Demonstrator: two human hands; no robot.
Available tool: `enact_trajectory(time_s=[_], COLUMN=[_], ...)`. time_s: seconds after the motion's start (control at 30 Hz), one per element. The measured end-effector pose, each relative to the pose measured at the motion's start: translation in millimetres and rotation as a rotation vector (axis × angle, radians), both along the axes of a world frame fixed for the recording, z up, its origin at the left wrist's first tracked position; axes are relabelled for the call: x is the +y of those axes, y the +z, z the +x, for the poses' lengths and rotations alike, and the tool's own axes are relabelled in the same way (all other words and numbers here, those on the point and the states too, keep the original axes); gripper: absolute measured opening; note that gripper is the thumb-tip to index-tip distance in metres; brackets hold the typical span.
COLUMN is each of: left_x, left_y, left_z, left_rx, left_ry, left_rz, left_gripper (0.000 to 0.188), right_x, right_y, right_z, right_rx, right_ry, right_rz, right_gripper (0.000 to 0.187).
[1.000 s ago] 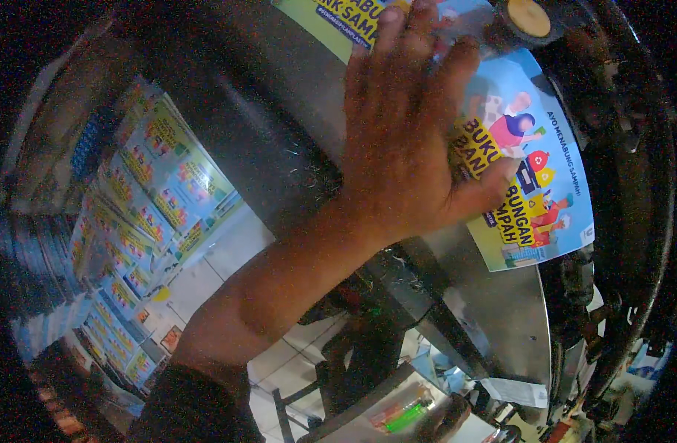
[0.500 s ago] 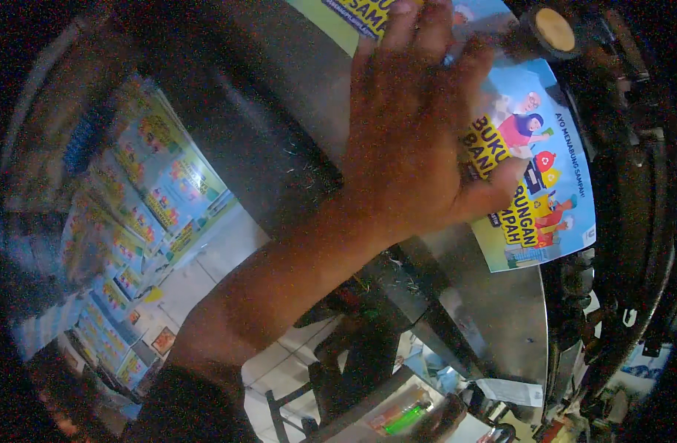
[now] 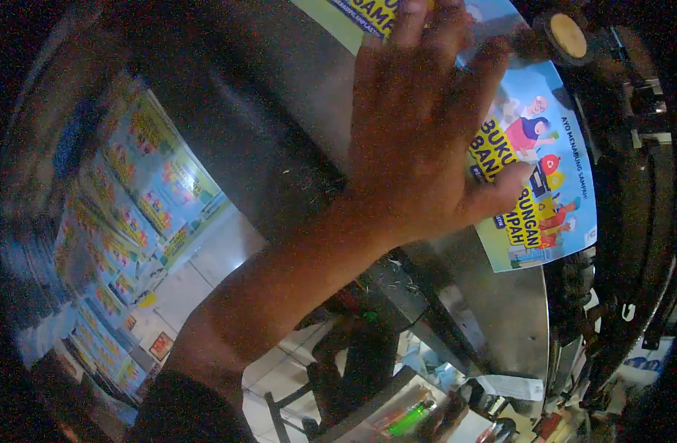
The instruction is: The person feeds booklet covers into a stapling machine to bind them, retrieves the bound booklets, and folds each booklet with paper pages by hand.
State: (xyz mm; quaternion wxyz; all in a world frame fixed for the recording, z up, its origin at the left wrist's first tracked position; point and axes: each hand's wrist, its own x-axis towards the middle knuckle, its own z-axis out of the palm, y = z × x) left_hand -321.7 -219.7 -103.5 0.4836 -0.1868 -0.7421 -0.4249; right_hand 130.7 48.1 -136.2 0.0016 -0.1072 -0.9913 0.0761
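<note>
My left hand (image 3: 427, 133) reaches up from the lower left and lies palm down, fingers spread, over printed sheets on a grey metal surface (image 3: 512, 317). Its thumb rests on a blue and green cover sheet (image 3: 549, 148) with yellow lettering and cartoon people. Beyond the fingertips, a similar printed sheet (image 3: 368, 16) runs off the top edge. The hand hides the area between the two, so I cannot tell whether they join. My right hand is out of view.
Stacks of colourful printed sheets (image 3: 161, 181) stand at the left. A round tan-topped part (image 3: 567, 35) sits at the upper right beside dark machine parts. Below are a dark stool-like frame (image 3: 312, 391) on white tiles and a bright green object (image 3: 412, 419).
My left hand stays on the sheets, its index finger and thumb slightly farther right. The whole view has shifted a little.
</note>
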Motion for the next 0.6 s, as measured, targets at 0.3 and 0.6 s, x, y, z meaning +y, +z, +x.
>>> enact_trajectory(time_s=[0.3, 0.6], left_x=[-0.2, -3.5], left_y=[-1.4, -7.1], left_z=[4.4, 0.3], left_rx=[-0.004, 0.011], left_ry=[-0.061, -0.060], left_rz=[0.005, -0.006], left_gripper=[0.076, 0.075], right_x=[26.6, -4.1], right_y=[-12.4, -2.9], right_z=[24.1, 3.8], right_rx=[0.073, -0.081], right_ry=[0.054, -0.437], right_rz=[0.101, -0.328], right_gripper=[0.064, 0.063])
